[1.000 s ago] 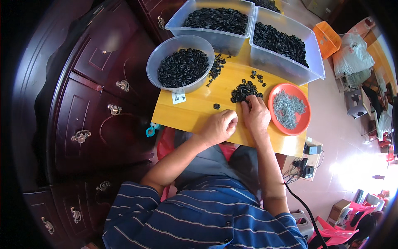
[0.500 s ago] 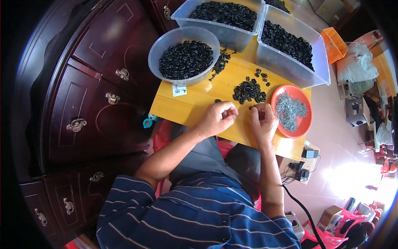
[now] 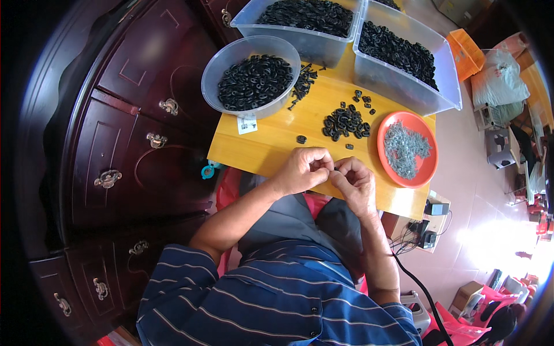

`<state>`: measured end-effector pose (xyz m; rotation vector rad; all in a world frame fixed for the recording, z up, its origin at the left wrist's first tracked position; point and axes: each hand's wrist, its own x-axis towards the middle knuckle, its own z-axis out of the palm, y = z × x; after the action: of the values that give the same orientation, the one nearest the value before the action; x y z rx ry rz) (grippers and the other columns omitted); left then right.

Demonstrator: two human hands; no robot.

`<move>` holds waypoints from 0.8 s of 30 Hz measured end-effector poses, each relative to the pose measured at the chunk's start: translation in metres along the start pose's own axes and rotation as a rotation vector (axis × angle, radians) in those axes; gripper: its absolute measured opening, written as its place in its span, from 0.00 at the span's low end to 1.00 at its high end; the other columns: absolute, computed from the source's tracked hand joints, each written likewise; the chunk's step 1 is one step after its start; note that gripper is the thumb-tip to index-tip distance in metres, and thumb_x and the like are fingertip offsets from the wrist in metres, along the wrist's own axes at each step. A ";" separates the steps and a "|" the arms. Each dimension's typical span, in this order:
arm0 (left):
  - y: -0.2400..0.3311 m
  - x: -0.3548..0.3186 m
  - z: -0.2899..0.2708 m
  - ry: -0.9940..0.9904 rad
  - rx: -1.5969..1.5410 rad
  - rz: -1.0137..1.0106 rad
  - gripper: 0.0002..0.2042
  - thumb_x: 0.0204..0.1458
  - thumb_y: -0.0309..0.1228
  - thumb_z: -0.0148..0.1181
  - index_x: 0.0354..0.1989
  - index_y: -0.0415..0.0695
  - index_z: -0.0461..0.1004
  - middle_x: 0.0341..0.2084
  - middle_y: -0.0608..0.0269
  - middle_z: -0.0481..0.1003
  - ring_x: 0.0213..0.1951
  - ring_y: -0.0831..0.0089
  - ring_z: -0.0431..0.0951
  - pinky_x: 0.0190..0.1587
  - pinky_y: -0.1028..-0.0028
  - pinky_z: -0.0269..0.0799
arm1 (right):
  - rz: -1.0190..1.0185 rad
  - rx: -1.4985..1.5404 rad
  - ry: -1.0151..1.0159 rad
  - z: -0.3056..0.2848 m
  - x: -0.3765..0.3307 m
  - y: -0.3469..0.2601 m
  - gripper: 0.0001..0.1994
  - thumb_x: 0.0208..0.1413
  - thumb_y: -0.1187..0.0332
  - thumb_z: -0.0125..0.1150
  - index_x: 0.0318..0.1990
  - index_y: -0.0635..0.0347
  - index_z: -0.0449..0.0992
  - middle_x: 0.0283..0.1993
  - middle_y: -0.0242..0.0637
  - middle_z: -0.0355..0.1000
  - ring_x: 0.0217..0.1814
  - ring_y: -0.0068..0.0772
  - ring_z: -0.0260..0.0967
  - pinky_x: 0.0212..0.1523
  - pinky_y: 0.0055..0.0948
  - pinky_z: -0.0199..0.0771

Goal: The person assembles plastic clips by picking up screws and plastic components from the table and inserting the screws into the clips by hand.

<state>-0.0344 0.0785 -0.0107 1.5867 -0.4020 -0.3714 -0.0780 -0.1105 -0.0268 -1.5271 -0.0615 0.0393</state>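
Note:
Over the front edge of the yellow table, my left hand and my right hand meet fingertip to fingertip. Both are closed in a pinch; whatever lies between the fingers is too small or hidden to make out. Just beyond them is a loose pile of small black oval parts, with one small black piece nearer my right hand and another black part above my left. To the right, an orange-red bowl holds many thin silvery metal pieces, perhaps pins or screws.
A round clear tub of black parts stands at the table's left, with thin black pieces beside it. Two clear rectangular bins of black parts line the back. Dark wooden drawers rise at left; a black cable hangs at right.
My right hand has moved left, away from the small black piece by the pile, and its fingertips now meet those of my left hand. The left hand has barely shifted.

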 end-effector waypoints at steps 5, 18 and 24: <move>0.000 -0.003 0.001 -0.019 0.064 0.042 0.05 0.50 0.16 0.60 0.30 0.40 0.77 0.21 0.73 0.74 0.24 0.88 0.70 0.27 0.80 0.66 | -0.058 -0.130 -0.059 -0.003 0.001 -0.009 0.11 0.57 0.79 0.66 0.26 0.61 0.70 0.35 0.29 0.76 0.33 0.15 0.67 0.34 0.21 0.70; 0.012 -0.005 0.003 0.039 0.103 0.176 0.06 0.49 0.14 0.58 0.29 0.39 0.77 0.21 0.68 0.74 0.22 0.85 0.70 0.25 0.77 0.66 | 0.094 0.229 0.009 -0.003 -0.002 -0.010 0.14 0.54 0.85 0.65 0.25 0.58 0.68 0.32 0.30 0.75 0.34 0.15 0.68 0.35 0.19 0.71; 0.011 -0.007 0.001 0.018 0.137 0.163 0.06 0.53 0.14 0.58 0.33 0.40 0.78 0.25 0.72 0.73 0.26 0.86 0.71 0.28 0.81 0.66 | 0.137 0.291 -0.027 -0.003 -0.002 -0.005 0.11 0.56 0.84 0.66 0.31 0.58 0.70 0.32 0.28 0.75 0.34 0.15 0.70 0.35 0.20 0.72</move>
<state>-0.0408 0.0805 -0.0001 1.6756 -0.5483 -0.2081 -0.0794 -0.1141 -0.0217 -1.2379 0.0269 0.1706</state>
